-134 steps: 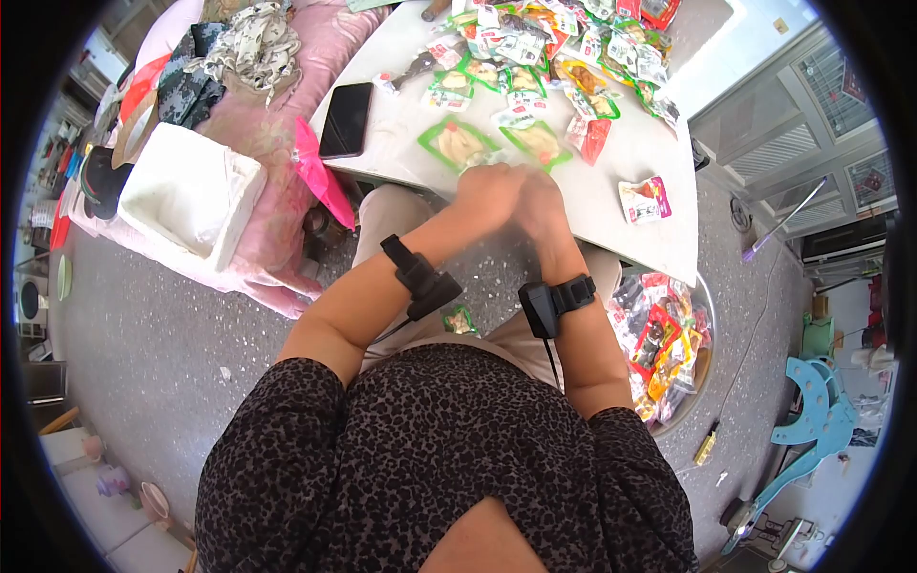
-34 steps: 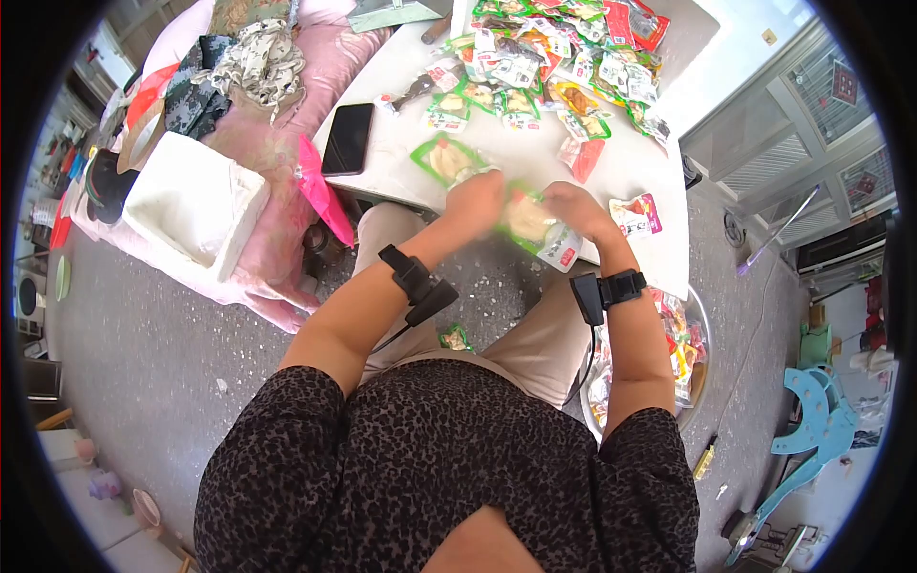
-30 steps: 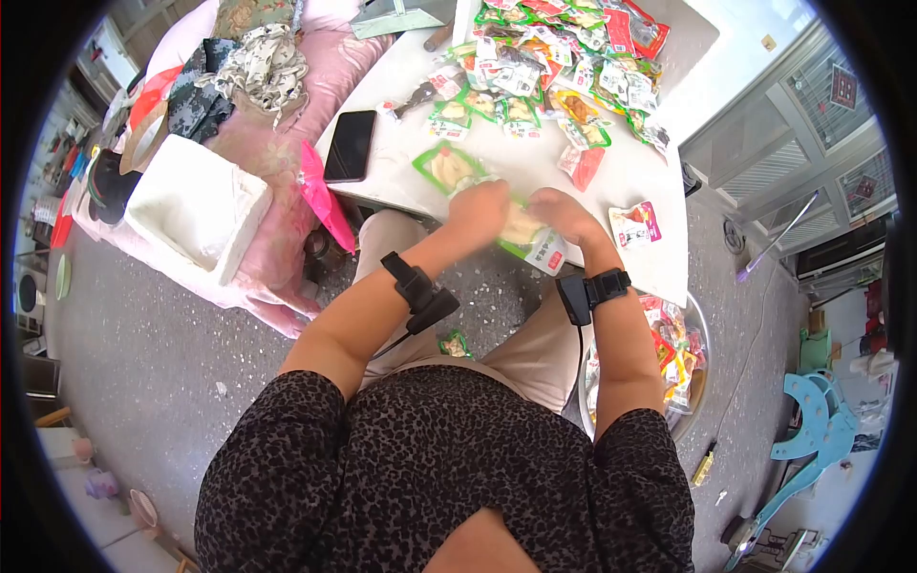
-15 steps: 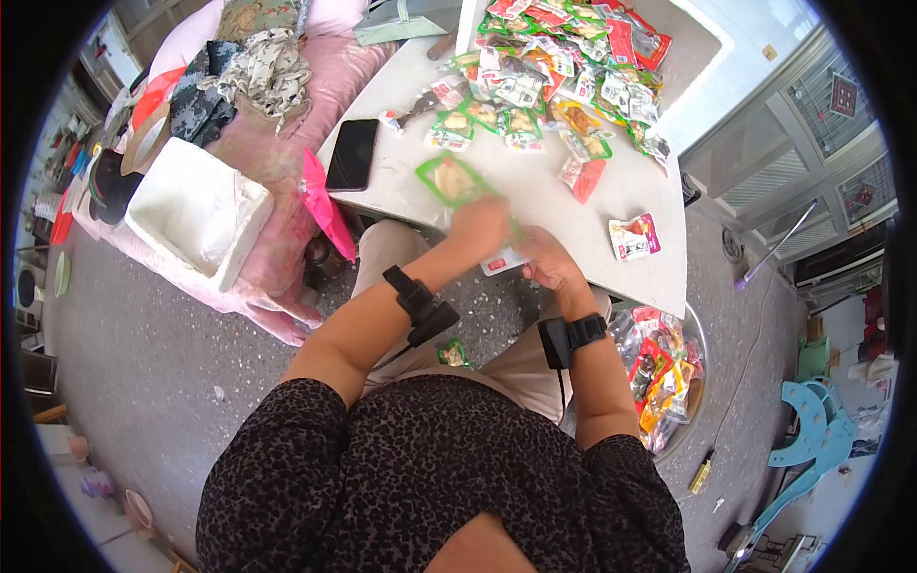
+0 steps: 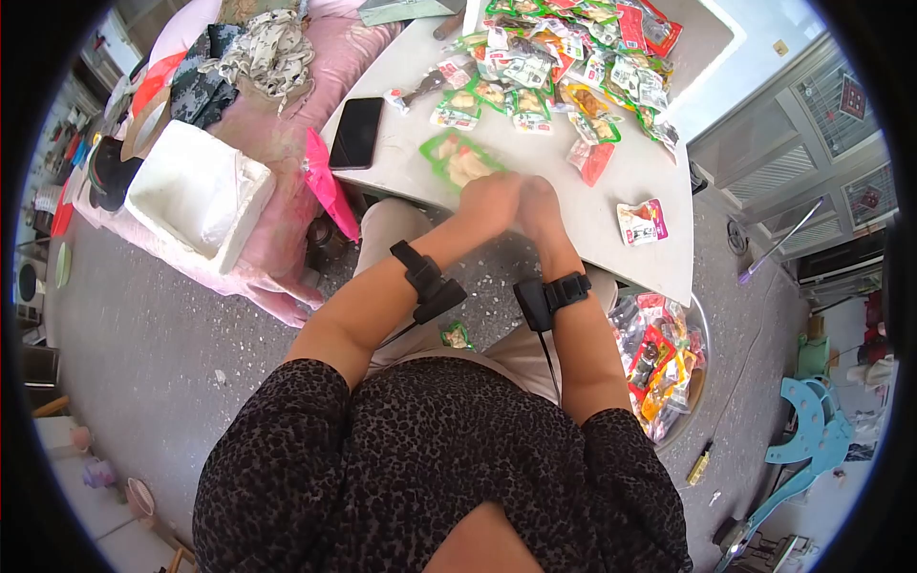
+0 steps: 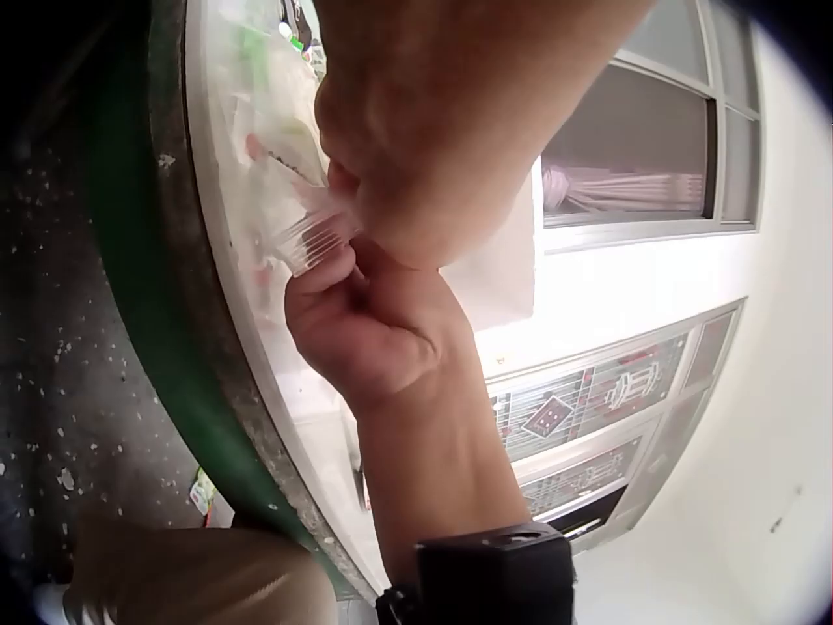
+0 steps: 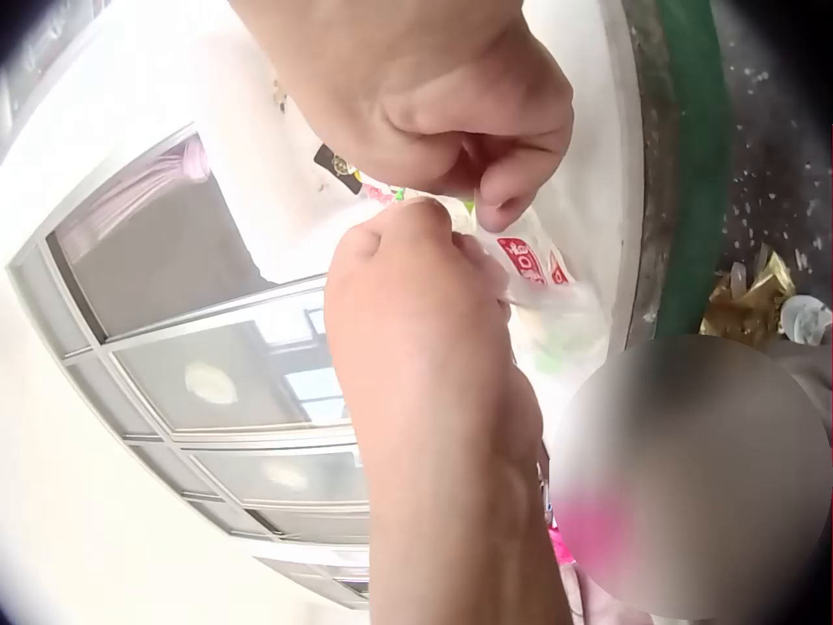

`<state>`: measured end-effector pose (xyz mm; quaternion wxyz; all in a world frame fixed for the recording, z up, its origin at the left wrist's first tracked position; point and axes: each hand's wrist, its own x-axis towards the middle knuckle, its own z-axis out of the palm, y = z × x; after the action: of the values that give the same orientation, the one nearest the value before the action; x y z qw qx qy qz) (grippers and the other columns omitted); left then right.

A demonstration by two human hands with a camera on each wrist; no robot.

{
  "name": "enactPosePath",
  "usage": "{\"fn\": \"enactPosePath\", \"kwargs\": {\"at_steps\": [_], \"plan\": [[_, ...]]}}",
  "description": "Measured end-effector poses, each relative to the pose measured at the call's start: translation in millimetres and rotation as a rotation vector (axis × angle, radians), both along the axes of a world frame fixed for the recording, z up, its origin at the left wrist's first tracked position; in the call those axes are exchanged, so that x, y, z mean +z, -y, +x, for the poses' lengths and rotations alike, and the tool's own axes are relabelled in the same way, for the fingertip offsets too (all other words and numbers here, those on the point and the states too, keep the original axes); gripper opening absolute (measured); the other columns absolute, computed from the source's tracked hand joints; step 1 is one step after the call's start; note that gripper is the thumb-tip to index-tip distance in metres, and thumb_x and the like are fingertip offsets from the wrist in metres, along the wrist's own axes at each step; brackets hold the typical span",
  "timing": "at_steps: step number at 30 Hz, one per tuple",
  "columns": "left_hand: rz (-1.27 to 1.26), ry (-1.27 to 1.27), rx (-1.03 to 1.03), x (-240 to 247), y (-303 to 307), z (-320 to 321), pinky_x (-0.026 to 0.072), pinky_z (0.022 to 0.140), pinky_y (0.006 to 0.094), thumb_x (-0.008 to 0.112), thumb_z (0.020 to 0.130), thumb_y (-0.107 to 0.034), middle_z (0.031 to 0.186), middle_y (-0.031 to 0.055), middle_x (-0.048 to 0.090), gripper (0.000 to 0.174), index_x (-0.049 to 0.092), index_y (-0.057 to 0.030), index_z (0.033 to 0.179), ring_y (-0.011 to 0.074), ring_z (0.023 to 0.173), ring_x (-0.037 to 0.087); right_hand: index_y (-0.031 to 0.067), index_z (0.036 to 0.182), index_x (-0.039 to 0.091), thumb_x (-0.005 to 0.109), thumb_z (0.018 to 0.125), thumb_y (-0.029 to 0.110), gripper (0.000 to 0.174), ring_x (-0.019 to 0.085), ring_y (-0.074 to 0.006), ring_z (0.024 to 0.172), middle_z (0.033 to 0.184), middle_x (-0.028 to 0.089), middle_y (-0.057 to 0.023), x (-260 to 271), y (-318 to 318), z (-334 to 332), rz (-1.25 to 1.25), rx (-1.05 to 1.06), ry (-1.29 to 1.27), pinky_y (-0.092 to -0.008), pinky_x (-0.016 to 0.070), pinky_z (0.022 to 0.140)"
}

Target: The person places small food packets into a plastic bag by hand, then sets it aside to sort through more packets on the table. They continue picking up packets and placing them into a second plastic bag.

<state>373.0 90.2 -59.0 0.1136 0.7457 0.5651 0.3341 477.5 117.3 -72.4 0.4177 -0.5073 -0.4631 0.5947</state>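
Observation:
My left hand [image 5: 490, 202] and right hand [image 5: 542, 205] meet knuckle to knuckle over the table's front edge. Both pinch the clear plastic end of a snack packet, mostly hidden by the hands in the head view. From the right wrist, its red-and-white label [image 7: 523, 261] sticks out by the thumb. In the left wrist view, ridged clear plastic [image 6: 316, 238] is caught at the right hand's fingertips. A green-edged snack packet [image 5: 461, 160] with pale contents shows just beyond the left hand, slightly blurred.
A heap of snack packets [image 5: 535, 62] covers the table's back. A black phone [image 5: 356, 134] lies at left, a small pouch [image 5: 641, 222] at right. Below stands a metal basin [image 5: 702, 382] of packets. A white foam box [image 5: 198, 196] rests on the pink bed.
Both hands have moved up and come together; the right hand was lower, holding the packet's labelled end. That white end no longer shows in the head view. Earlier, the hands were farther apart around the packet.

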Motion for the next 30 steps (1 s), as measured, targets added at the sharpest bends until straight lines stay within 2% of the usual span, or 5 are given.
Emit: {"fn": "enactPosePath", "kwargs": {"at_steps": [9,15,24,27,30], "plan": [[-0.025,0.025,-0.041,-2.4,-4.0,-1.4,0.0403,0.059,0.0405,0.041,0.073,-0.015,0.073,0.0146,0.053,0.013,0.049,-0.0048,0.073,0.0311,0.071,0.052,-0.0075,0.099,0.042,0.041,0.076,0.001,0.024,0.054,-0.0237,0.084,0.095,0.051,-0.0175,-11.1,-4.7,6.8,-0.216,0.289,-0.525,-0.0339,0.0467,0.07],[-0.028,0.056,-0.038,-4.1,-11.6,-7.1,0.0404,0.061,0.0387,0.042,0.074,-0.017,0.076,0.0133,0.054,0.016,0.051,-0.0046,0.079,0.0298,0.073,0.052,-0.0005,0.1,0.044,0.041,0.081,0.015,0.024,0.052,-0.0178,0.084,0.097,0.05,-0.011,11.1,4.7,-6.9,-0.112,0.298,-0.542,-0.0283,0.045,0.07],[-0.04,0.053,-0.115,46.9,-61.3,-60.0,0.04,0.064,0.0369,0.045,0.075,-0.023,0.078,0.0132,0.054,0.021,0.05,-0.0038,0.081,0.0289,0.074,0.052,-0.0034,0.093,0.049,0.048,0.075,0.008,0.021,0.054,-0.0208,0.077,0.084,0.054,-0.0113,17.1,-2.2,24.1,0.151,-0.032,0.185,-0.0314,0.0441,0.064],[0.013,-0.123,-0.042,53.1,-116.9,-90.3,0.0401,0.067,0.0383,0.043,0.075,-0.022,0.081,0.0146,0.054,0.02,0.05,-0.0041,0.082,0.0296,0.077,0.052,-0.0034,0.093,0.048,0.05,0.072,0.007,0.023,0.053,-0.0268,0.08,0.087,0.053,-0.0167,-17.7,-2.0,43.0,0.697,-0.198,0.715,-0.0341,0.0428,0.067],[-0.07,-0.23,0.127,55.8,-168.1,-116.1,0.0404,0.07,0.0387,0.044,0.073,-0.019,0.084,0.0154,0.054,0.022,0.05,-0.0046,0.088,0.0293,0.082,0.051,-0.0024,0.092,0.048,0.051,0.069,0.007,0.025,0.049,-0.0314,0.088,0.094,0.05,-0.02,-34.1,3.9,50.2,0.801,-0.177,0.818,-0.0371,0.0389,0.074]]}}
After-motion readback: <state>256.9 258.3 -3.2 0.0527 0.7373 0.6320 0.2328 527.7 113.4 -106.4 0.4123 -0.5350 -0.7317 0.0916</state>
